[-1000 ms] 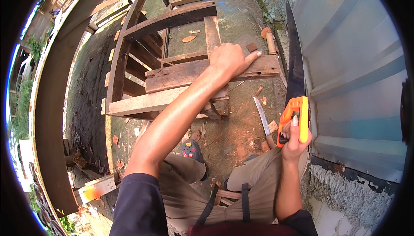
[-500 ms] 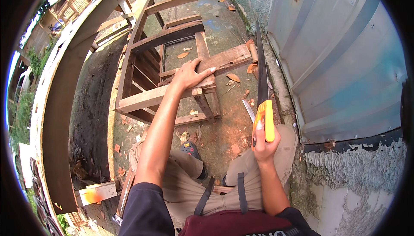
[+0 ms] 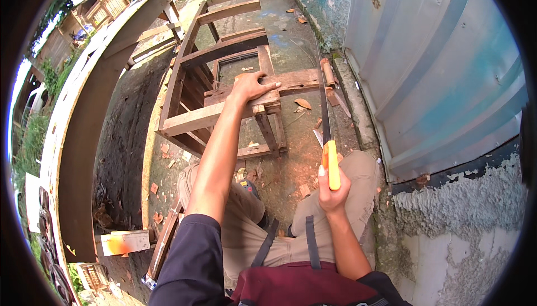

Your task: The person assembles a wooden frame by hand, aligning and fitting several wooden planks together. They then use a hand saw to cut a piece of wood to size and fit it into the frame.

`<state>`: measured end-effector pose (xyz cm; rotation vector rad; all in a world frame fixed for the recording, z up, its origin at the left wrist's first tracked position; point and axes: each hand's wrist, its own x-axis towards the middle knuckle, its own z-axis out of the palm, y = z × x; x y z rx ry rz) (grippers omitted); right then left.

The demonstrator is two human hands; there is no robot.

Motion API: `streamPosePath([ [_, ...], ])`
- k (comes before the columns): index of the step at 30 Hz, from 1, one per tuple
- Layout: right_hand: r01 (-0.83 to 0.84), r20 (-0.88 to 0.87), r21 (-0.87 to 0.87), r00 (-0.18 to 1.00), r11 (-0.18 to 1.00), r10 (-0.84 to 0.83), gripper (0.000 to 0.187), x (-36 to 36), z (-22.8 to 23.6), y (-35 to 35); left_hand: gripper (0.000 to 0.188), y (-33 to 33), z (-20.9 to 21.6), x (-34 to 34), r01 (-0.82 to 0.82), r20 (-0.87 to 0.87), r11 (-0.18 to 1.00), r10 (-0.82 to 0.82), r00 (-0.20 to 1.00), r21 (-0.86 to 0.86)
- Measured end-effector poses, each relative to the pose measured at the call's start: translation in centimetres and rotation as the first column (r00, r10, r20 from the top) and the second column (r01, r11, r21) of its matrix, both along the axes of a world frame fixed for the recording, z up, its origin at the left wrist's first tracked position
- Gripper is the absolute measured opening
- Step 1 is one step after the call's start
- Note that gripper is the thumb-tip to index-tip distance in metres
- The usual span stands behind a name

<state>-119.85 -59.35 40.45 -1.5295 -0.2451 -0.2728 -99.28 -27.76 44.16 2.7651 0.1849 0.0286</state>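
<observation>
My right hand (image 3: 334, 192) is closed round the yellow and orange handle of a handsaw (image 3: 326, 120), whose long dark blade points away from me. The blade stands on edge at the right end of a rough wooden board (image 3: 301, 81) and seems to touch it. My left hand (image 3: 249, 89) presses down on that board, gripping it with the thumb stretched to the right. Under the board is a wooden frame (image 3: 193, 120) of nailed slats and legs. The blade hides part of the board's end.
A long wooden panel (image 3: 78, 155) stands along the left side. At the right are a corrugated metal sheet (image 3: 436, 71) and a rough wall. Beyond the saw lies a tool with a wooden handle (image 3: 328, 74). Wood scraps and dry leaves (image 3: 303, 103) litter the concrete.
The saw has moved left, from beside the board to its right end, and its handle has tipped. My left hand stays on the board. The view has shifted slightly.
</observation>
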Motion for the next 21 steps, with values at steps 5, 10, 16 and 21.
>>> streamPosePath([
  [5, -0.029, -0.004, -0.054, 1.0, 0.998, 0.029, 0.027, -0.8, 0.0, -0.7, 0.105, 1.1, 0.0, 1.2, -0.034, -0.06, 0.999, 0.034, 0.998, 0.0],
  [10, -0.026, -0.024, -0.052, 0.999, 0.998, 0.025, 0.026, -1.3, -0.5, -1.1, 0.102, 1.4, 0.2, 1.1, -0.033, -0.067, 0.999, 0.033, 0.997, -0.01],
  [16, -0.01, 0.019, -0.071, 1.0, 0.997, 0.011, 0.024, -0.8, -0.7, -0.5, 0.094, 1.3, 1.0, 0.6, -0.015, 0.0, 1.0, 0.015, 1.0, 0.009],
  [21, -0.02, 0.109, -0.066, 0.994, 0.998, 0.027, 0.023, -0.3, -0.4, 0.5, 0.094, 1.0, 0.9, -0.1, -0.02, 0.005, 0.999, 0.02, 1.0, -0.031],
])
